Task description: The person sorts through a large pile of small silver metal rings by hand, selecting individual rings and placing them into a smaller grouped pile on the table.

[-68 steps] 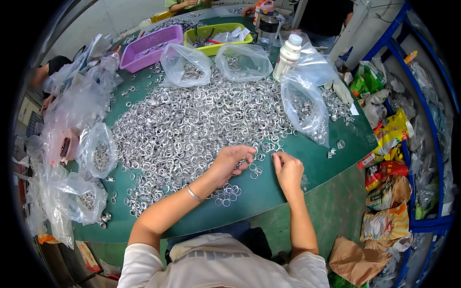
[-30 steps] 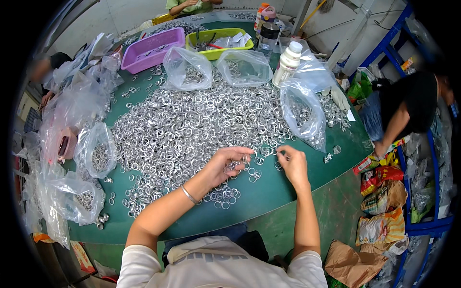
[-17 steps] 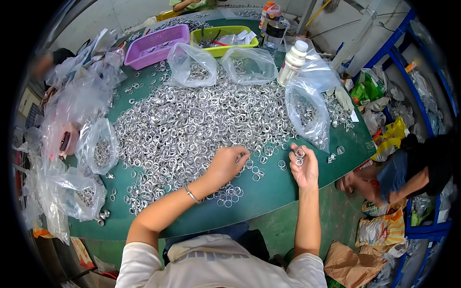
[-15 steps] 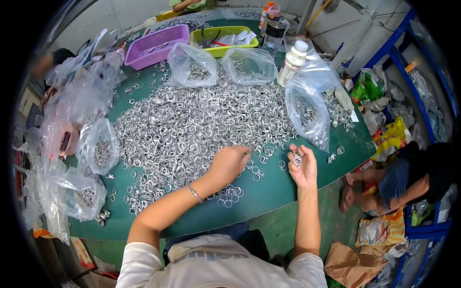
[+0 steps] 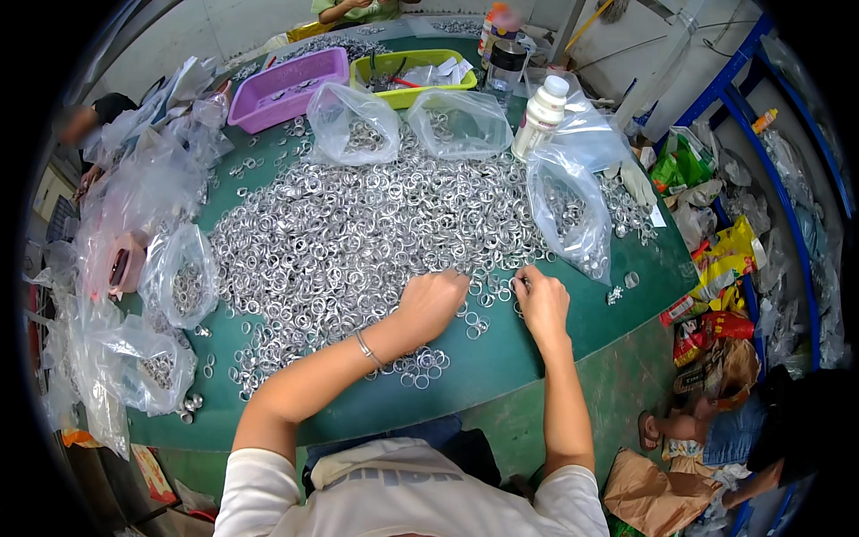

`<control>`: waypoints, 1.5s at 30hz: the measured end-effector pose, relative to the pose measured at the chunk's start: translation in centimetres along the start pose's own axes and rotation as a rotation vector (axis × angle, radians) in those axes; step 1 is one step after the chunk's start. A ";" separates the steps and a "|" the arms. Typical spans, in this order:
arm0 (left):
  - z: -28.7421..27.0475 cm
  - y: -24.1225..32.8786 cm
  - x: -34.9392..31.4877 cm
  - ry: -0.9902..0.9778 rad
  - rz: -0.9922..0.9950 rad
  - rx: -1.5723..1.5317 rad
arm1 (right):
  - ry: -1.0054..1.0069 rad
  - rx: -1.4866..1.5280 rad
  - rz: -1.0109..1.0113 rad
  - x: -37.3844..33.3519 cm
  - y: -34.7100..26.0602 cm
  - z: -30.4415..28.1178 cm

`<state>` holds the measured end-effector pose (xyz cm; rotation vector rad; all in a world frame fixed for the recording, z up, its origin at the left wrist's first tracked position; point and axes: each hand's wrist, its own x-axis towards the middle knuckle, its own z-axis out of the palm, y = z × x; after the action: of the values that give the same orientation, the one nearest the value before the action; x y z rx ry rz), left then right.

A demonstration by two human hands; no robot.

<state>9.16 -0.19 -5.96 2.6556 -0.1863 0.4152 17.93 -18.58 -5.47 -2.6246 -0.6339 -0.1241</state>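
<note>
A wide heap of small silver metal rings (image 5: 358, 224) covers the middle of the green table (image 5: 501, 362). At the heap's near edge my left hand (image 5: 434, 306) is closed, knuckles up and fingertips down among the rings; what they pinch is hidden. My right hand (image 5: 544, 306) is just to its right, palm turned down, with thumb and fingers closed on rings that barely show at the fingertips. Between the two hands lie a few loose rings (image 5: 476, 324). More rings (image 5: 420, 367) are spread below my left wrist, which wears a bangle (image 5: 365, 347).
Clear bags holding rings stand around the heap, one (image 5: 573, 215) at the right. Behind it are a white bottle (image 5: 542, 116), a purple basin (image 5: 291, 89) and a yellow-green basin (image 5: 416, 72). Other people sit at the far side and left; another is by the blue shelf (image 5: 787, 197).
My right hand has turned from palm up, with rings showing, to palm down and moved slightly left. My left hand stays nearly in place. The person at the right has shifted toward the lower right.
</note>
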 end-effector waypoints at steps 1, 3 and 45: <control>-0.2 0.1 -0.3 0.020 0.001 -0.024 | 0.011 0.038 -0.016 -0.3 -0.1 -0.7; -0.7 0.2 -0.9 0.021 0.002 -0.044 | 0.034 0.377 -0.009 -0.6 1.4 -0.5; -1.8 -0.4 -0.9 -0.043 -0.141 -0.012 | -0.352 1.626 0.504 -0.5 -1.4 -1.5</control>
<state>7.97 1.02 -4.89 2.6471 -0.0141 0.3101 16.85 -18.34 -3.63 -1.1052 -0.0076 0.7089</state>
